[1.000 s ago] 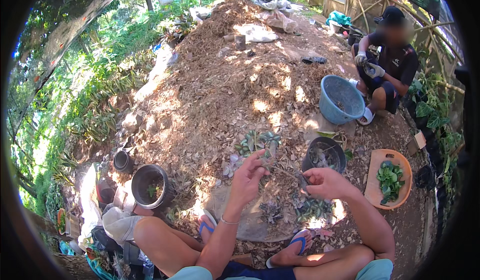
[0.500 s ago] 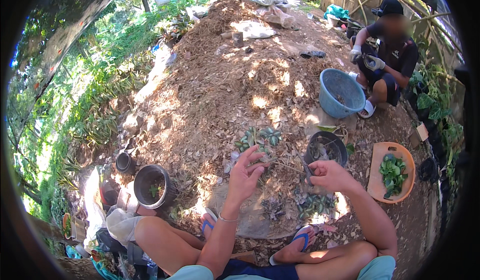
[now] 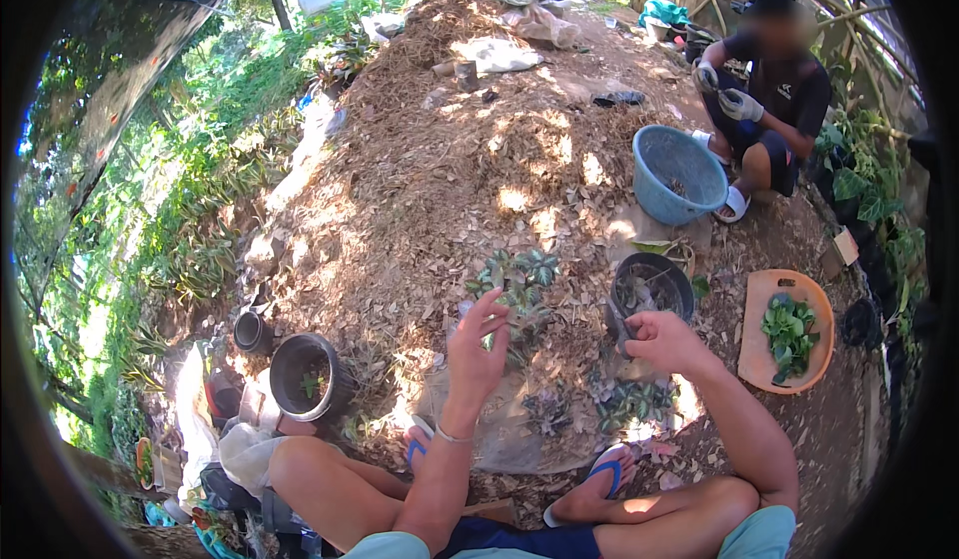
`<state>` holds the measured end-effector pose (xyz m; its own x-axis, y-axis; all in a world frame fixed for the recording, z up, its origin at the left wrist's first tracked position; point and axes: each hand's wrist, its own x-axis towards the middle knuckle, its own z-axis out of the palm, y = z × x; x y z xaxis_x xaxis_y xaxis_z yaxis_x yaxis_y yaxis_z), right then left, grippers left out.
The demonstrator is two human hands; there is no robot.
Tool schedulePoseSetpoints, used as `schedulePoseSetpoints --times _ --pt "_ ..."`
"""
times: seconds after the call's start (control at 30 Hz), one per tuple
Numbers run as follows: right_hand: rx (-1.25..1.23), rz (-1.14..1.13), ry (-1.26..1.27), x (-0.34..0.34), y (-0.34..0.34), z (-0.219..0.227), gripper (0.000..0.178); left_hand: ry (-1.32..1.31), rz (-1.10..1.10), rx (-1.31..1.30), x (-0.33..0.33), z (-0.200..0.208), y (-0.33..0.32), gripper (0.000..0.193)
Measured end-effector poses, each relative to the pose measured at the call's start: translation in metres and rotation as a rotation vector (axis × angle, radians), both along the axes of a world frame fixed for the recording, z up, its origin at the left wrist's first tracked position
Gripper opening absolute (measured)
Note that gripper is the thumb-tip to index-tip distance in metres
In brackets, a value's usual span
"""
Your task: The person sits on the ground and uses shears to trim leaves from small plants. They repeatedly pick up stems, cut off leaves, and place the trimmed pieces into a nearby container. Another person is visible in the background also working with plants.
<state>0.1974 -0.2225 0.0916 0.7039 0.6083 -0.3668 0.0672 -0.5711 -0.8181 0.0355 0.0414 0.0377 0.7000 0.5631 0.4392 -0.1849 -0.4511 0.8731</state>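
Observation:
My left hand (image 3: 478, 351) is raised over the ground with its fingers apart, and I make out nothing in it. Just beyond it stands a small plant with variegated leaves (image 3: 537, 268), partly hidden by the fingers. My right hand (image 3: 664, 342) is closed around a dark grey tool that looks like scissors (image 3: 617, 325), its narrow end pointing up and away from me. Right behind that hand is a black pot (image 3: 654, 284) with dry, greyish material inside. More variegated cuttings (image 3: 631, 406) lie on the ground below the right hand.
An orange basin (image 3: 812, 360) with green leaves lies at the right. Farther back, a gloved co-worker (image 3: 784, 89) squats beside a blue tub (image 3: 679, 174). Black pots (image 3: 305, 374) stand at the left. A mound of dry leaves (image 3: 430, 159) rises ahead.
The thin stem between my hands no longer shows there. My left hand has shifted slightly left and its fingers have changed pose. The right hand still grips the tool, slightly higher in view.

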Motion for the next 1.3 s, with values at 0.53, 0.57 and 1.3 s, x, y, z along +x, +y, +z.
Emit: schedulePoseSetpoints --times 0.53,0.57,1.3 --pt "-0.213 -0.351 -0.334 0.111 -0.076 -0.068 0.041 0.589 0.516 0.427 -0.031 -0.135 0.112 0.086" --pt "-0.252 -0.343 -0.364 0.118 -0.076 -0.075 0.041 0.461 0.298 0.208 -0.014 -0.13 0.093 0.083" --pt "-0.475 -0.102 -0.607 0.15 -0.06 -0.127 0.038 0.414 -0.593 0.0 0.036 -0.085 -0.085 0.033"
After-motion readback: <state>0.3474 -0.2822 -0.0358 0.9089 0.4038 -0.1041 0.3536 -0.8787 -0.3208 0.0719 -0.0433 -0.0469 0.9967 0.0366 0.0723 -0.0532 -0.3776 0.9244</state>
